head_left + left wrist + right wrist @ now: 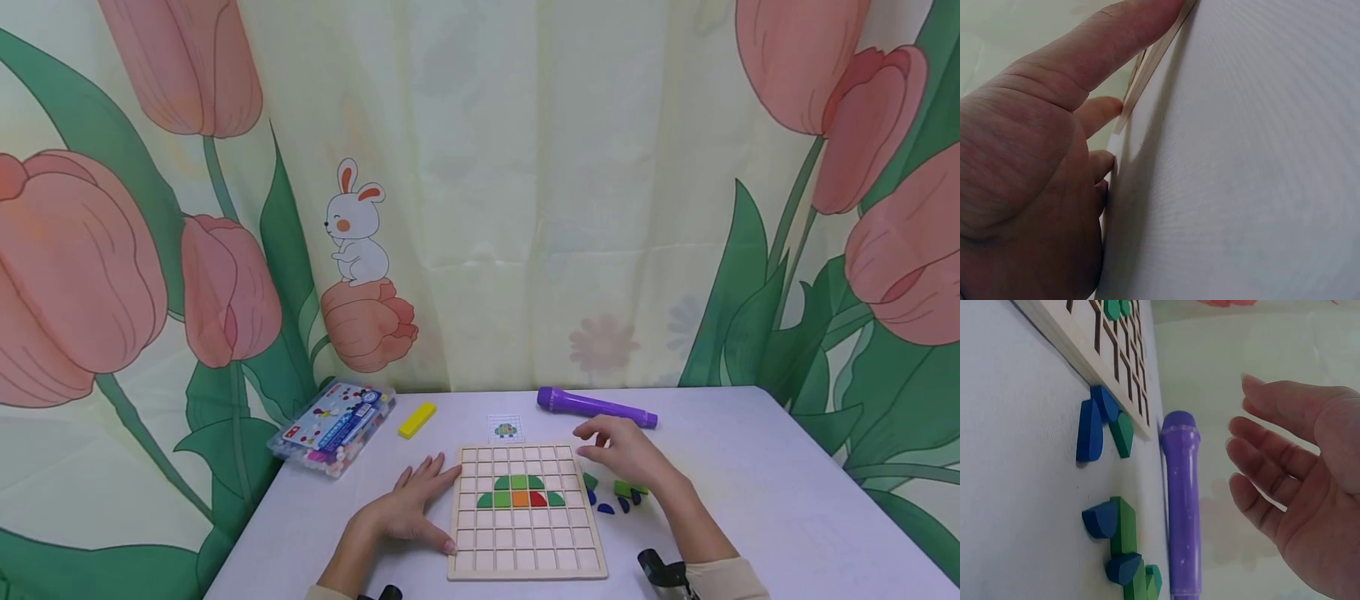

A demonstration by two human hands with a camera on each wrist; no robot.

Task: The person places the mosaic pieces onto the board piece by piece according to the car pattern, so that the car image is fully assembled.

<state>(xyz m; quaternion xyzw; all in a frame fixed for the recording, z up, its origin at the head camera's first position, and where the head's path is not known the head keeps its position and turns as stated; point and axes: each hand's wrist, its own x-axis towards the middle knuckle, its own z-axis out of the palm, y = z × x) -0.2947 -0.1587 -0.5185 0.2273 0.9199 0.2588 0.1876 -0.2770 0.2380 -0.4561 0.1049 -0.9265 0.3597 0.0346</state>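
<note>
A wooden grid board (528, 575) lies on the table with green, orange and red pieces set in its cells, among them an orange square (520, 499) and a red quarter-round piece (537, 499). My left hand (408, 507) has its fingers spread along the board's left side, the thumb and a finger touching the edge. Over the board's upper right corner hovers my right hand (628, 450), fingers loosely bent; the right wrist view shows nothing between them. Below it lie loose blue pieces (1090, 431) and green blocks (1124, 525), some partly hidden by the hand in the head view.
A small pattern card (505, 428) lies behind the board. Behind my right hand is a purple microphone-shaped object (596, 406). To the left are a yellow block (417, 420) and a clear plastic box (333, 427) with a printed lid. A floral curtain (480, 208) hangs behind the table.
</note>
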